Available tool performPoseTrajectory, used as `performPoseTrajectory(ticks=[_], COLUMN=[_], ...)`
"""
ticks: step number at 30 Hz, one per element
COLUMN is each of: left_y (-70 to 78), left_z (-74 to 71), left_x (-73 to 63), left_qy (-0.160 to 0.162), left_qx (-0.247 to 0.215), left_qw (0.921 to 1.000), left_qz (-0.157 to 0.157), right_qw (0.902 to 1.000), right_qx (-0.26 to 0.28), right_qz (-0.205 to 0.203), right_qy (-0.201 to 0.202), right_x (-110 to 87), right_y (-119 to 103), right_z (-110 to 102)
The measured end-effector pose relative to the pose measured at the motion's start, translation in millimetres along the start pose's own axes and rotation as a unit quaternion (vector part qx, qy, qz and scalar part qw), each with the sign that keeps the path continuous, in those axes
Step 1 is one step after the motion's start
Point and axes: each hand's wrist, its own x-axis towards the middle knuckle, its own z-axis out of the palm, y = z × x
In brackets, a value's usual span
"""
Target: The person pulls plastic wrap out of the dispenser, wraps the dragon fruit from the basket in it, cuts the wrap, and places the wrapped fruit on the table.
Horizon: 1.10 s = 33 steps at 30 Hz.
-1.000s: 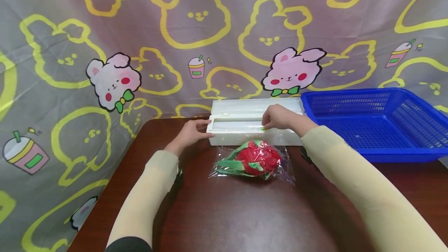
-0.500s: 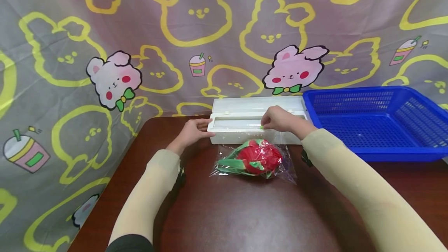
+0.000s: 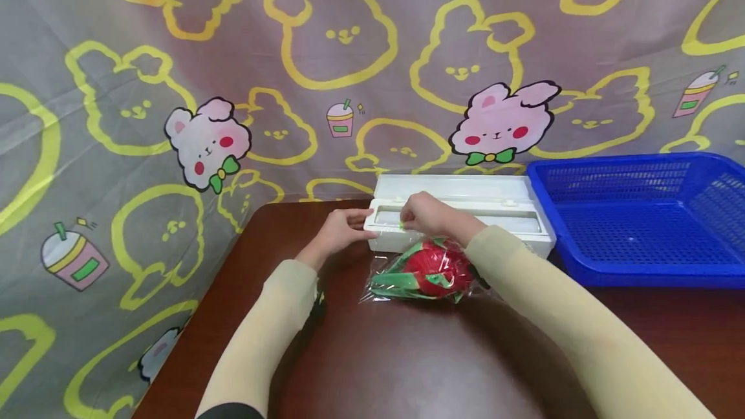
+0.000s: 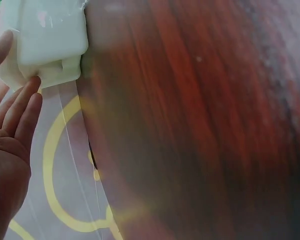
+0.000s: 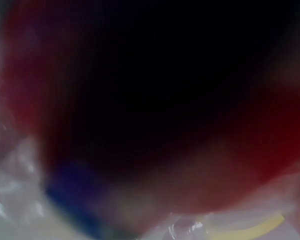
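A long white cling film dispenser (image 3: 460, 231) lies along the back of the table with its lid (image 3: 454, 187) raised. My left hand (image 3: 340, 231) holds its left end, thumb at the front and fingers behind. In the left wrist view, the fingers (image 4: 22, 107) touch that end. My right hand (image 3: 431, 215) pinches a small green slider (image 3: 401, 225) on the dispenser's front edge, left of its middle. Clear film (image 3: 381, 277) hangs down from the front. A red and green bundle (image 3: 439, 270) lies in clear plastic before the dispenser. The right wrist view is dark and blurred.
A blue perforated plastic basket (image 3: 628, 277) stands on the right, against the dispenser's right end. The brown wooden table (image 3: 384, 361) stretches toward me. A patterned curtain (image 3: 349, 57) hangs directly behind the dispenser and along the left side.
My right hand has slid left along the dispenser with the green slider. My left hand stays at the left end. The head view has shifted slightly.
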Motion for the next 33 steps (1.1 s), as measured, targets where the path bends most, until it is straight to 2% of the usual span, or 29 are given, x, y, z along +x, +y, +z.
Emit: performPoseTrajectory(ticks=[5,11,17,24,33], left_y=[3.3,4.6,0.6,-0.9,-4.2], left_z=[11.7,10.0,8.5,6.4,8.3], left_x=[5.4,5.4,1.7,-1.5,-1.7], left_qy=[0.018,0.018,0.018,0.029,0.032], left_qx=[0.001,-0.004,-0.009,-0.007,-0.019], left_qw=[0.9998,0.9997,0.9998,0.9995,0.9992], left_qz=[0.01,0.012,0.005,0.003,0.013], right_qw=[0.999,0.9987,0.9961,0.9961,0.996], right_qx=[-0.007,-0.008,0.007,-0.014,-0.009], right_qz=[0.044,0.05,0.086,0.085,0.089], right_qy=[0.0,-0.009,-0.019,-0.015,0.008], right_x=[-0.4,2.1,6.1,12.7,16.7], right_y=[-5,-7,-10,-15,-19], right_z=[-4,-8,-6,-2,5])
